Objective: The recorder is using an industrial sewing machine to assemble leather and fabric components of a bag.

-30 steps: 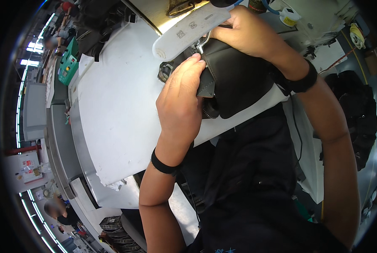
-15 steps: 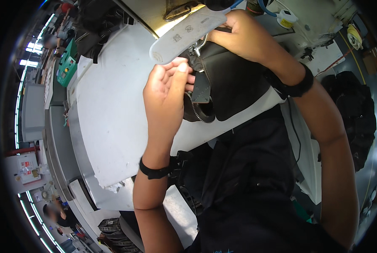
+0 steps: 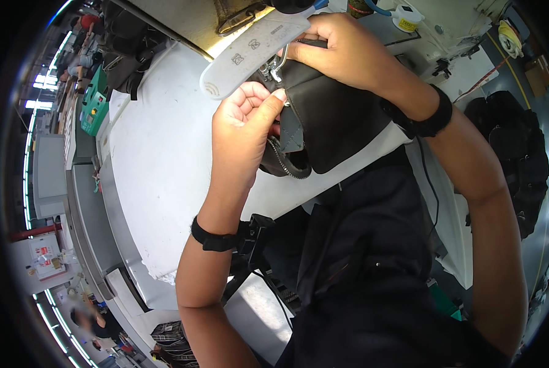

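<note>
A dark leather bag piece (image 3: 342,116) lies at the sewing machine's metal presser foot (image 3: 277,72). My left hand (image 3: 241,126) pinches its edge just left of the foot, thumb and index finger pressed together. A small dark grey tab (image 3: 291,134) hangs below these fingertips. Under it curves an open zipper (image 3: 287,164) with metal teeth. My right hand (image 3: 348,52) grips the bag's far edge, thumb on top, other fingers partly hidden behind the machine's light grey cover (image 3: 253,54). The needle and stitching point are hard to make out.
The sewing machine head (image 3: 182,18) and its lit lamp overhang the white tabletop (image 3: 164,141). Black bags (image 3: 127,49) are piled at the far left, and more dark pieces (image 3: 510,153) at the right. A green box (image 3: 95,104) stands left; a person (image 3: 93,322) sits lower left.
My left thumb has moved right onto the bag's edge and closed there, and my left elbow has swung outward. The view has shifted slightly; my right hand keeps its place on the bag.
</note>
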{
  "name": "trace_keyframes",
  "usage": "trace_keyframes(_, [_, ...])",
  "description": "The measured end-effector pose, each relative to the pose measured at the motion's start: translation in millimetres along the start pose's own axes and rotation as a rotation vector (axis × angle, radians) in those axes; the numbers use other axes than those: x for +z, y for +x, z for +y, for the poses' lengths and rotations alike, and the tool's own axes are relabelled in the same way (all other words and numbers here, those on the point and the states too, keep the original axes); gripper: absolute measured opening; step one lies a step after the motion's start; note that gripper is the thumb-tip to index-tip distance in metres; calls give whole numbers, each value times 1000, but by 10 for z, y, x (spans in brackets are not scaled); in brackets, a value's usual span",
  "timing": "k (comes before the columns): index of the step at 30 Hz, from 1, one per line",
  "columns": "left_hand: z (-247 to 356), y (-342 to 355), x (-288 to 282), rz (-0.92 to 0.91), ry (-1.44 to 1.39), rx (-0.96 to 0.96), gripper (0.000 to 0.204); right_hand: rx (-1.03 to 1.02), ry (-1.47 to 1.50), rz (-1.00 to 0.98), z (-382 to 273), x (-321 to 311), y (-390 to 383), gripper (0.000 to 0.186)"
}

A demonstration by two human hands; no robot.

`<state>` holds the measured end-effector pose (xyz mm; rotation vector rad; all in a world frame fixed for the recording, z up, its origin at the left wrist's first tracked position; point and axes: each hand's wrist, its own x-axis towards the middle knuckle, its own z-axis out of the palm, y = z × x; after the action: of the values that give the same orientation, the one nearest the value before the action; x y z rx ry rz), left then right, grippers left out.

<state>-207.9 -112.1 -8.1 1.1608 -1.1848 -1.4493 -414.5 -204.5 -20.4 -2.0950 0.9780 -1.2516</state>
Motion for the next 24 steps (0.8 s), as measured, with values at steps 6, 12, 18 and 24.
trace_keyframes(6, [27,14,-32,32,-12,-15,14,34,-18,-96,-267,-99,22,21])
trace_keyframes(12, [-191,8,175,157,76,356,17,-15,-105,-57,-312,-175,12,22])
trace_keyframes(18, [-109,-21,52,94,-157,33,14,49,-106,-50,-330,-111,-13,20])
trace_keyframes(24, [-82,57,-109,66,-239,-56,11,9,-74,-49,-304,-72,-19,23])
